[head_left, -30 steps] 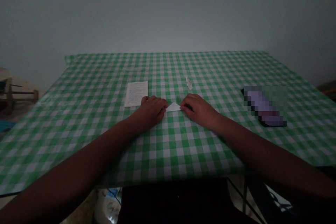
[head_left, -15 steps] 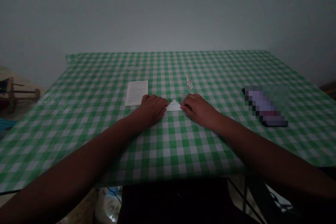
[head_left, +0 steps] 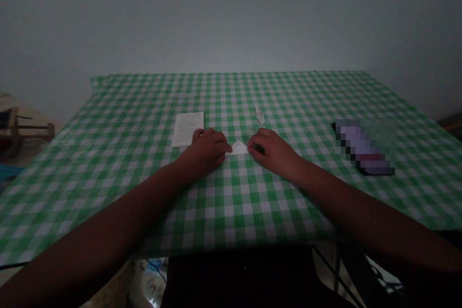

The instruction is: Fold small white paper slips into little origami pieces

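Observation:
A small white folded paper triangle [head_left: 238, 147] lies on the green-and-white checked tablecloth [head_left: 231, 192] in the middle of the table. My left hand [head_left: 206, 150] rests knuckles up at its left corner, fingers curled and pinching the paper's edge. My right hand [head_left: 271, 150] sits at the right corner, fingers bent and closed on that end. Most of the paper under the fingertips is hidden. The room is dim.
A printed white sheet [head_left: 187, 128] lies just beyond my left hand. A tiny folded paper piece [head_left: 260, 114] stands behind the triangle. A dark blurred flat object [head_left: 364, 147] lies at the right. A wall runs behind the table; wooden furniture [head_left: 21, 130] shows at far left.
The hands stay at the paper's two ends; the fingers have curled in a little and the triangle looks slightly narrower and raised at its middle.

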The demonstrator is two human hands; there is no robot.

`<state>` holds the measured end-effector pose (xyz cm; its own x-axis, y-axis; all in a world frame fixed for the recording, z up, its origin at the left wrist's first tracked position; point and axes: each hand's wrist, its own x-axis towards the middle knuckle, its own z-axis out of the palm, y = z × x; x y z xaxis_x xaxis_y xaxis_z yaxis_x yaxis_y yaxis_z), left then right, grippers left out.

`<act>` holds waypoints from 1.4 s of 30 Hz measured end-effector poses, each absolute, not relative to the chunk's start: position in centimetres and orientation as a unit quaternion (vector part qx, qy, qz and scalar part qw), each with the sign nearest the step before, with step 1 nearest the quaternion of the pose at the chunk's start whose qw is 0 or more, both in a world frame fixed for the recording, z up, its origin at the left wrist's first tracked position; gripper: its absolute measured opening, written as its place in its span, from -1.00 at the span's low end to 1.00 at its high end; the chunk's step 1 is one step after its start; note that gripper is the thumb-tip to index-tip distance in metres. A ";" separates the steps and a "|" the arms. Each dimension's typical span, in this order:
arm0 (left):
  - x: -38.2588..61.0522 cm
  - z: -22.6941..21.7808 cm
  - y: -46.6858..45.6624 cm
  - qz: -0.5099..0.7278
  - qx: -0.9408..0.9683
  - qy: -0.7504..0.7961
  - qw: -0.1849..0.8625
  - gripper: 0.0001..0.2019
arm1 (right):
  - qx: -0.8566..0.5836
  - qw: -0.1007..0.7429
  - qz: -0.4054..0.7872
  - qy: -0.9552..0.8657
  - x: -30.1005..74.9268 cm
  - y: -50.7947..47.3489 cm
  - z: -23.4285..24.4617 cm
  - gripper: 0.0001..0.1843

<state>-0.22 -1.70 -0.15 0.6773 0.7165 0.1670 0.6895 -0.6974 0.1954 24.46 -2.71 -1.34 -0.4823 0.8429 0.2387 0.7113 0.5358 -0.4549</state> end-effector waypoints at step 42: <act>0.4 -0.3 -3.5 0.106 0.945 0.292 0.098 -0.80 | -0.342 0.221 0.168 -0.898 24.8 -3.9 -0.3 -0.55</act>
<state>0.37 -3.54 -0.26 0.8066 0.5736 0.1424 0.5325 -0.8099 0.2462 24.81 -3.92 -0.35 -0.6683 0.6885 0.2817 0.5400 0.7095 -0.4527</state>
